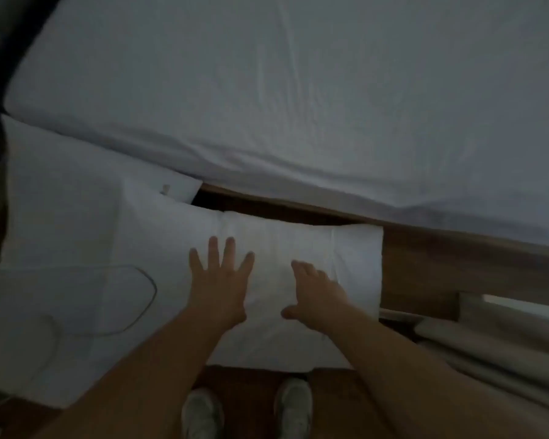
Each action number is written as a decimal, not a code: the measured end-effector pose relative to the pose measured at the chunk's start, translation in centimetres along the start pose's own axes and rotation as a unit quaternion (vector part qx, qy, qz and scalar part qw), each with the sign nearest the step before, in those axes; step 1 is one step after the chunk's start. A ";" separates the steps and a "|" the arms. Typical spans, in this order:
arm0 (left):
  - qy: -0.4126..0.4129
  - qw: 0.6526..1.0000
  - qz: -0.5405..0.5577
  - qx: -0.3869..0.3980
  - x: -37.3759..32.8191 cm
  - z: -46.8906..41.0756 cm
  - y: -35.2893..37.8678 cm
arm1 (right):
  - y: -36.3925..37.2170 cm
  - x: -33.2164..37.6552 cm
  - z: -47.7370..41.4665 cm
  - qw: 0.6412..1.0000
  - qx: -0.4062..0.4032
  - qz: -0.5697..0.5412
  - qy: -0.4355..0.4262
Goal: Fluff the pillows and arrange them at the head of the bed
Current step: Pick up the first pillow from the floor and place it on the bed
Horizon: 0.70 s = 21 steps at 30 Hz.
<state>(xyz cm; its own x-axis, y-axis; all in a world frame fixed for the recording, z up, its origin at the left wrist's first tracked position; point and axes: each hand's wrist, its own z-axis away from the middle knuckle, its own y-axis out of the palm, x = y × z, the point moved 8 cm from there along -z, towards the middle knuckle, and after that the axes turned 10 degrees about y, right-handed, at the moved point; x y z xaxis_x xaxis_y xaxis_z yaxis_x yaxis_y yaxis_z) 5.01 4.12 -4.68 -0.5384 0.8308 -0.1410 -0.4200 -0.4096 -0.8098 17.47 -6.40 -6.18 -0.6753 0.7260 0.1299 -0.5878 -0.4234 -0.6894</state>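
A white pillow lies beside the bed, below the wooden bed frame. My left hand rests flat on its middle with fingers spread. My right hand hovers or presses just to the right, fingers apart and slightly curled, holding nothing. A second white pillow lies to the left, partly under the first. The bed with a white sheet fills the upper part of the view and has no pillows on it.
The wooden bed frame runs along the mattress edge. A glass table top overlaps the left pillow. Rolled pale material lies at the right. My two white shoes stand on the dark wood floor below the pillow.
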 end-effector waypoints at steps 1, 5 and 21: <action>0.005 0.999 -0.044 0.016 0.7 -1.9 1.5 | 1.0 0.2 -2.5 0.999 -0.018 0.034 -0.016; 0.014 0.994 -0.102 0.034 3.8 -8.9 6.4 | 4.5 -0.8 -11.3 0.989 -0.057 0.134 -0.032; 0.138 0.988 -0.042 0.053 1.9 -8.0 6.3 | 4.3 0.2 -8.5 0.990 -0.064 0.099 -0.078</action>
<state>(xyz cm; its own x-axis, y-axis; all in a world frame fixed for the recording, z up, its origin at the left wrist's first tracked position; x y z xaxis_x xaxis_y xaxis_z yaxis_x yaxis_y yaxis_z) 7.20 6.18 -14.60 -0.2846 0.9288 -0.2375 -0.5362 -0.3596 -0.7637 18.59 -3.48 -15.21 -0.8378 0.5392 0.0854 -0.3830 -0.4691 -0.7958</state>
